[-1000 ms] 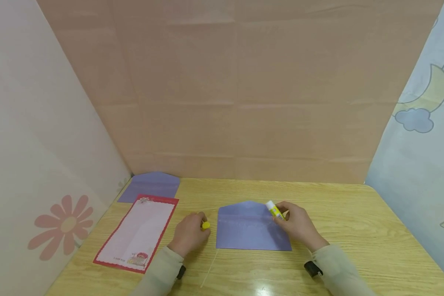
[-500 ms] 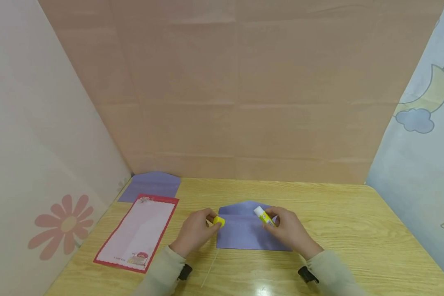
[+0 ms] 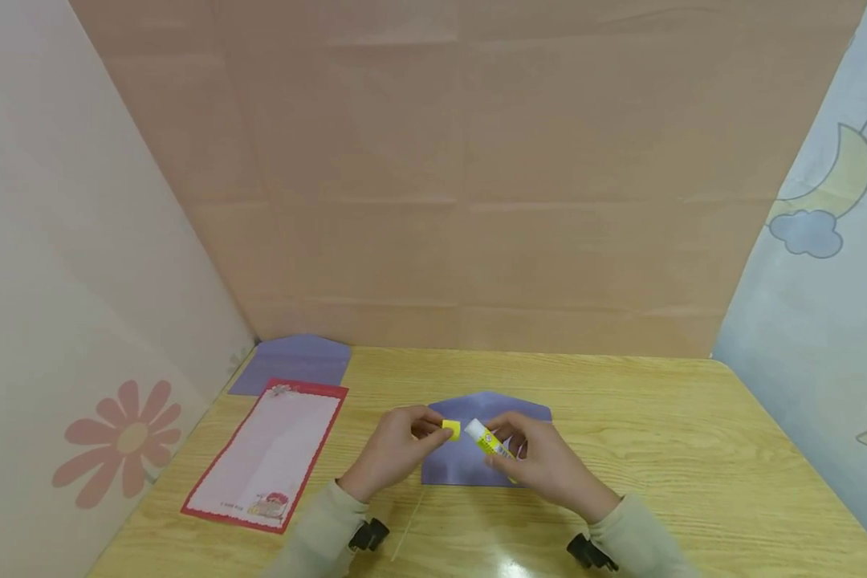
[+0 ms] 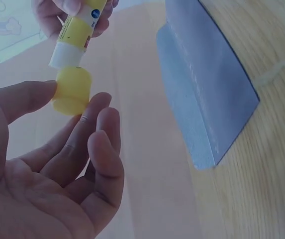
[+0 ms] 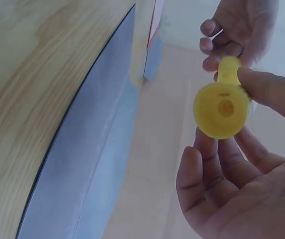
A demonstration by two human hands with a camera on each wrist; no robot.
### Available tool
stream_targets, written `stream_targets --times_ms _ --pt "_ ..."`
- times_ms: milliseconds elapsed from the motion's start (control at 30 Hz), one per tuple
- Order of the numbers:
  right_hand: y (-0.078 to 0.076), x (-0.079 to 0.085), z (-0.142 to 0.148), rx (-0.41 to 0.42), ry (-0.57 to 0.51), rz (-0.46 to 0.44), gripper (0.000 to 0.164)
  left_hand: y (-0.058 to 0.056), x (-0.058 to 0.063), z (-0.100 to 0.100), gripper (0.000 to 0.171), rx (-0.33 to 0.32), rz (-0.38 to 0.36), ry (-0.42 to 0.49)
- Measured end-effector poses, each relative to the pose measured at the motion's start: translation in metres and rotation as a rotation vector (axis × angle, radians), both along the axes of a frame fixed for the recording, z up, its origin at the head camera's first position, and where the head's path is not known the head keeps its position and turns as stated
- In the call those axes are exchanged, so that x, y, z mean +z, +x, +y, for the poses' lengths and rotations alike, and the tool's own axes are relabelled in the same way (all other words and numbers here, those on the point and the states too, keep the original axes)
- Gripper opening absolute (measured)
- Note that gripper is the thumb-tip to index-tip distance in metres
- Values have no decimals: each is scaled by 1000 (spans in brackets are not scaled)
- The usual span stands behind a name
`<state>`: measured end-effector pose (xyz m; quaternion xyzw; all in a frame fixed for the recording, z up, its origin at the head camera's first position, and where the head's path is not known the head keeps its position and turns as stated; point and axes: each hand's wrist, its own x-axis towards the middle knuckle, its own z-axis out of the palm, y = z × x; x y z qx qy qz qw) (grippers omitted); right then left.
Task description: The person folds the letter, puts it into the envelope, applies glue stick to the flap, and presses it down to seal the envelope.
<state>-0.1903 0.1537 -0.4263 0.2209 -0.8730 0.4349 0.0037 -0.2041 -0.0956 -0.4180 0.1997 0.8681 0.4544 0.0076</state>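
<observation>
Between thumb and fingertips my left hand (image 3: 397,449) pinches a yellow glue stick cap (image 3: 451,429). My right hand (image 3: 545,466) grips the glue stick (image 3: 490,440), a yellow tube with a white collar, tilted so that the collar points at the cap. In the head view a small gap lies between cap and collar; in the left wrist view the cap (image 4: 72,90) overlaps the collar's end. The tube's round yellow base (image 5: 221,110) faces the right wrist camera. Beneath both hands lies a purple envelope (image 3: 470,470), its flap unfolded away from me and its right part hidden by my right hand.
At the left of the wooden table (image 3: 650,417) lies a red-bordered letter sheet (image 3: 274,453). Behind it, another purple envelope (image 3: 296,363) reaches the corner of the walls. A thin pale strip (image 3: 408,526) lies in front of the near envelope.
My left hand has moved right with the cap, and my right hand has moved left with the glue stick. Cap and collar are now close together over the envelope.
</observation>
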Motion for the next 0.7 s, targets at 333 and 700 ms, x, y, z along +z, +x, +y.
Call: stream_targets --times_ms 333,700 --pt "5 1 -4 15 -8 8 31 1 1 3 30 -13 -47 33" --pt "6 1 -5 44 -3 26 26 3 4 5 30 -37 -110 92"
